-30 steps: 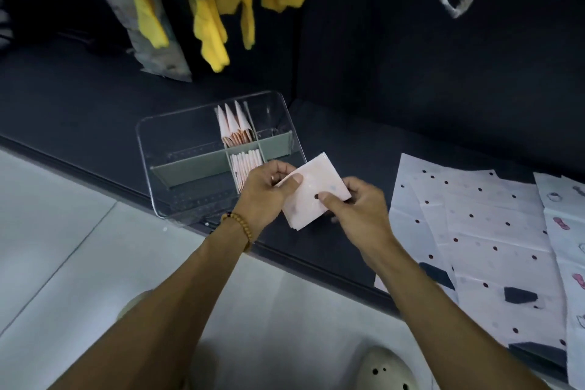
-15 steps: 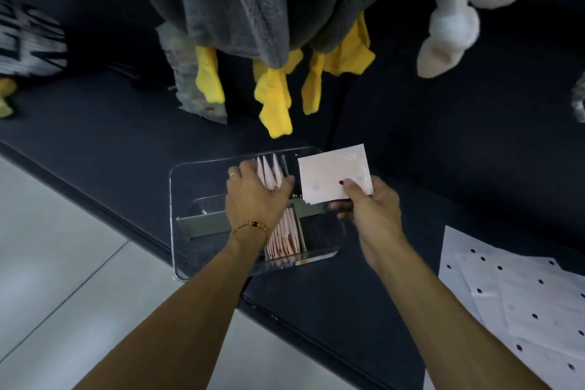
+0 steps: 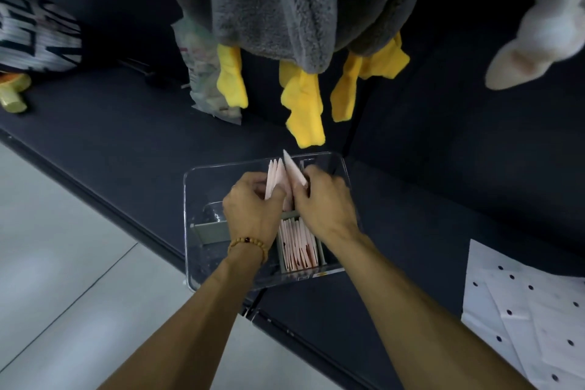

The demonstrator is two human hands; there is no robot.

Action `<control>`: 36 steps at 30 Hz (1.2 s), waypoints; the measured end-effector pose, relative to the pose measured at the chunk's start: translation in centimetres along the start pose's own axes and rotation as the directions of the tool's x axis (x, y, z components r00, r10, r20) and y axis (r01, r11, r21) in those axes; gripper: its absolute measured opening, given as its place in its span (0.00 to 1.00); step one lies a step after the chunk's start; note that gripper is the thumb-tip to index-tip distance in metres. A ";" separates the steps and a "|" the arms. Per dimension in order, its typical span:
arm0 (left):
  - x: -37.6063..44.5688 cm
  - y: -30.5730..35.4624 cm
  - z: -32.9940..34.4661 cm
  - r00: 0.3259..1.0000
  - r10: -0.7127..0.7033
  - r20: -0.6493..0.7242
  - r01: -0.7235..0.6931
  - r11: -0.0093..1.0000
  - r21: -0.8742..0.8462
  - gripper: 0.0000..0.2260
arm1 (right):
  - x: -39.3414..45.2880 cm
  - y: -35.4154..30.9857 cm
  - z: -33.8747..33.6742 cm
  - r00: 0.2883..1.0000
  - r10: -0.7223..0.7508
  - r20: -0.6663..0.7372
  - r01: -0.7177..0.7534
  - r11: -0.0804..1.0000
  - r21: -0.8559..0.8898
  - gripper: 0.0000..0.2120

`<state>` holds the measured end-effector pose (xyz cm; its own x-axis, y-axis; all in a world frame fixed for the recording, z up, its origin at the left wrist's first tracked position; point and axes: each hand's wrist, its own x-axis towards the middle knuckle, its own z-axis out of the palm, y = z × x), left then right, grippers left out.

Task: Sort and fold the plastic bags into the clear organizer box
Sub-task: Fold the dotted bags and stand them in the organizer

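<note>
A dark navy cushioned surface (image 3: 443, 199) ran beneath grey plush toys (image 3: 272, 3) with yellow feet. The right hand (image 3: 323, 199) pinched a folded bag (image 3: 294, 169) edge-on over the far middle compartment of the clear organizer box (image 3: 335, 165), while the left hand (image 3: 253, 206) curled its fingers round the upright stack (image 3: 276, 179) there, parting it — the filing step, by my judgement. Next the bag needed sliding down into the gap and releasing. Half a second before, it was held flat-faced above the box. Unfolded dotted bags (image 3: 525, 320) waited at right; the near compartment (image 3: 299, 247) looked full.
</note>
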<state>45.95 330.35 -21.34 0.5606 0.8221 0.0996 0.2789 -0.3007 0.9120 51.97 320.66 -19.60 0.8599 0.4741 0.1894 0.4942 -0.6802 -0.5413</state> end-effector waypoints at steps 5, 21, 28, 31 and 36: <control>-0.1 -0.5 -0.5 0.994 0.056 0.094 -0.056 0.998 0.002 0.05 | -0.6 0.4 0.2 0.995 -0.028 -0.094 0.034 0.997 0.066 0.08; -8.3 2.1 -1.2 0.945 -0.204 0.258 0.304 0.840 -0.449 0.06 | -7.7 7.1 -7.1 0.877 0.472 -0.087 -0.387 0.803 0.454 0.10; -21.1 4.5 4.3 0.802 -0.092 0.590 0.347 0.876 -0.335 0.07 | -21.1 16.4 -14.6 0.649 0.731 -0.210 -0.638 0.674 0.372 0.10; -25.7 5.1 7.1 0.732 0.026 0.680 0.201 0.946 -0.253 0.06 | -27.5 20.9 -17.3 0.553 0.795 -0.248 -0.753 0.605 0.260 0.14; -30.9 4.6 11.2 0.494 0.194 0.847 -0.267 0.962 -0.064 0.15 | -34.5 25.4 -18.4 0.636 0.746 -0.197 -0.771 0.619 -0.147 0.19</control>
<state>38.66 298.17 -24.66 0.9919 -0.0614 -0.1113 0.0688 -0.4774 0.8760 37.21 276.76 -24.76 0.9409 -0.3162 -0.1215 -0.3386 -0.8688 -0.3612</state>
